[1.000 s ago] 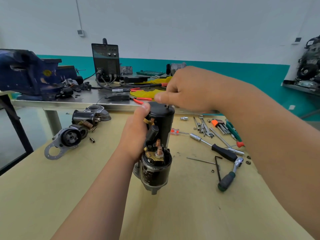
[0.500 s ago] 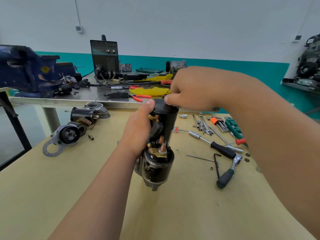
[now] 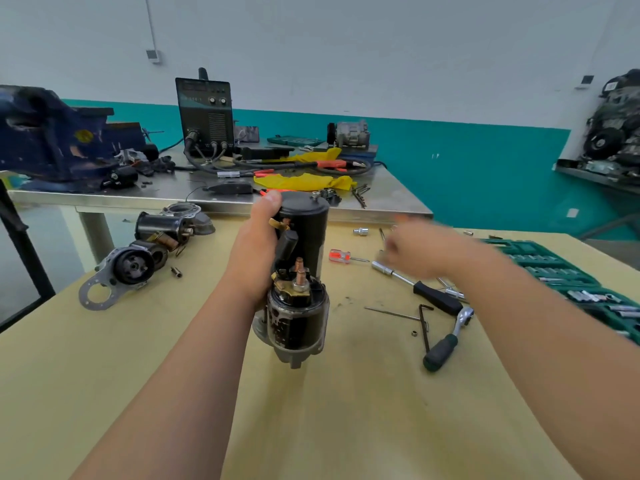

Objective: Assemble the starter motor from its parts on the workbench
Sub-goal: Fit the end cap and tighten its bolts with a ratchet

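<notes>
One starter motor (image 3: 306, 237) largely built, upright on tabletop (image 3: 311, 427) | left hand (image 3: 254, 261) fingers wrapped round its body | right hand (image 3: 415, 251) blurred over tools (image 3: 436, 299), fingers unreadable | likely left: end fasteners; spare parts (image 3: 131, 268) well apart.

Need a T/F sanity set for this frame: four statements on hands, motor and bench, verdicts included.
1. The left hand grips the starter motor, held upright. True.
2. The right hand rests on top of the motor. False: it is off the motor, blurred, above the workbench to the motor's right.
3. The green-handled ratchet lies on the workbench with no hand on it. True.
4. The blue vise sits on the yellow workbench. False: it sits on the steel table behind it.
</notes>
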{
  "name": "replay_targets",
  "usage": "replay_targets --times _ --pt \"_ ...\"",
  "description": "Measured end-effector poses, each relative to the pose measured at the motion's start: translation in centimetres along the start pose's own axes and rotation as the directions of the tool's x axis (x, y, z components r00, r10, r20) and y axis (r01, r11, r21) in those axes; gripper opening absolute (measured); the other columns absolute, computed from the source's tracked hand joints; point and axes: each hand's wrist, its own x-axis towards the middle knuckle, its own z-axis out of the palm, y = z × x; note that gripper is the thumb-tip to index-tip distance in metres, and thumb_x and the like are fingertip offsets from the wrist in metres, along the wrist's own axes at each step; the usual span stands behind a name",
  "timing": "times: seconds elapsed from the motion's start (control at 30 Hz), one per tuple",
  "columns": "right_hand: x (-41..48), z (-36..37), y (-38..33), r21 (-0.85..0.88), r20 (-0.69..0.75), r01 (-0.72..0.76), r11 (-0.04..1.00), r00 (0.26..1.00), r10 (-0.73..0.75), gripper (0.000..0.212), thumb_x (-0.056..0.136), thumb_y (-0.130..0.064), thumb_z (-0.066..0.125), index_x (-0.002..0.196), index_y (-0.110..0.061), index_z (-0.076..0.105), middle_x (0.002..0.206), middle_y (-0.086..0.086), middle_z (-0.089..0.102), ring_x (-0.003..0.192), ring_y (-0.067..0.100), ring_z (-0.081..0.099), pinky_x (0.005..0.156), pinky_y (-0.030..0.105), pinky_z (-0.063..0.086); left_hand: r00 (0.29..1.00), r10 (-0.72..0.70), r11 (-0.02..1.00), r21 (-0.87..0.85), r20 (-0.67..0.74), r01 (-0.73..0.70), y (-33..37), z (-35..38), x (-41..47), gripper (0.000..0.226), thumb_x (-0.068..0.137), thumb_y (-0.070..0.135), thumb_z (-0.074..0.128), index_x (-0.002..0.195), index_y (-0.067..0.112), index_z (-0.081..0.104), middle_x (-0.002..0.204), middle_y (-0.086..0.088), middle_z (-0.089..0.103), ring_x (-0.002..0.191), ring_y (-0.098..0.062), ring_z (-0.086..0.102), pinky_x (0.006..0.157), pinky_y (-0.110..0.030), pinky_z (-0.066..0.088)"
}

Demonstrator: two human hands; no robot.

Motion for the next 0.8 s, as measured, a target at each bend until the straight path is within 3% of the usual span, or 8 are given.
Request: replay_targets --times 0.07,0.1,0.27,0.37,0.53,0.7,0.8 --pt "-0.5 4.6 2.4 -0.167 0.321 -0.069 0.984 0.939 0.12 0.035 0.091 -0.041 0.053 0.1 -0.01 0.069 0.096 0.009 0.068 0.085 0.023 0.064 0.077 0.037 0.055 0.999 0.019 0.999 -0.045 0.041 -0.018 -0.1 -0.4 0.0 0.064 0.076 0.062 0.044 0.109 0.009 0.058 0.08 -0.009 0.067 0.072 -0.021 0.064 0.067 -0.033 0.05" --pt "-0.5 6.0 3.1 -0.177 0.374 -0.079 0.981 0.917 0.141 0.034 0.088 -0.04 0.057 0.102 -0.012 0.069 0.097 0.008 0.069 0.085 0.021 0.064 0.078 0.036 0.054 0.998 0.033 0.998 -0.051 0.06 -0.03 -0.3 -0.7 0.1 0.058 0.081 0.06 0.04 0.106 0.01 0.057 0.075 -0.007 0.066 0.067 -0.018 0.064 0.06 -0.029 0.051" --pt "0.3 7.2 3.9 -0.146 0.338 -0.048 0.988 0.936 0.095 0.027 0.086 -0.039 0.062 0.102 -0.018 0.068 0.092 0.0 0.066 0.079 0.015 0.061 0.066 0.027 0.05 0.993 0.02 0.993 -0.12 0.118 -0.006 -0.3 -0.9 0.2 0.054 0.09 0.056 0.032 0.094 0.009 0.059 0.065 -0.006 0.066 0.055 -0.013 0.064 0.049 -0.021 0.05" --pt "0.1 7.4 3.5 -0.154 0.358 -0.024 0.988 0.931 0.078 0.028 0.087 -0.04 0.058 0.101 -0.018 0.067 0.092 -0.001 0.066 0.081 0.016 0.061 0.068 0.028 0.051 0.987 0.022 0.988 -0.152 0.161 0.002 -0.2 -0.9 0.2 0.052 0.079 0.057 0.038 0.088 0.009 0.058 0.062 -0.005 0.064 0.053 -0.013 0.063 0.048 -0.021 0.05" --pt "-0.2 7.6 2.8 -0.222 0.413 -0.002 0.975 0.905 0.096 0.025 0.089 -0.031 0.06 0.103 -0.012 0.067 0.092 0.003 0.066 0.074 0.019 0.056 0.056 0.025 0.043 0.981 -0.003 0.985 -0.168 0.196 0.036 -0.3 -1.0 0.3 0.058 0.068 0.059 0.043 0.091 0.008 0.059 0.065 -0.008 0.065 0.055 -0.015 0.064 0.049 -0.022 0.051" --pt "-0.4 7.5 3.0 -0.192 0.427 -0.014 0.981 0.899 0.097 0.022 0.088 -0.017 0.058 0.107 -0.01 0.068 0.105 0.01 0.068 0.075 0.018 0.055 0.068 0.029 0.051 0.989 0.014 0.992 -0.129 0.146 0.005 -0.5 -1.0 0.3 0.061 0.071 0.06 0.043 0.098 0.008 0.06 0.07 -0.008 0.067 0.06 -0.016 0.065 0.052 -0.024 0.052" --pt "-0.5 6.7 2.9 -0.052 0.387 -0.013 0.999 0.922 0.032 0.014 0.089 -0.019 0.059 0.1 -0.019 0.069 0.097 0.0 0.069 0.074 0.01 0.06 0.07 0.023 0.052 0.998 -0.006 0.998 -0.058 0.07 0.01 -0.5 -0.9 0.3 0.056 0.084 0.058 0.041 0.105 0.011 0.061 0.075 -0.009 0.069 0.065 -0.017 0.067 0.057 -0.028 0.052"
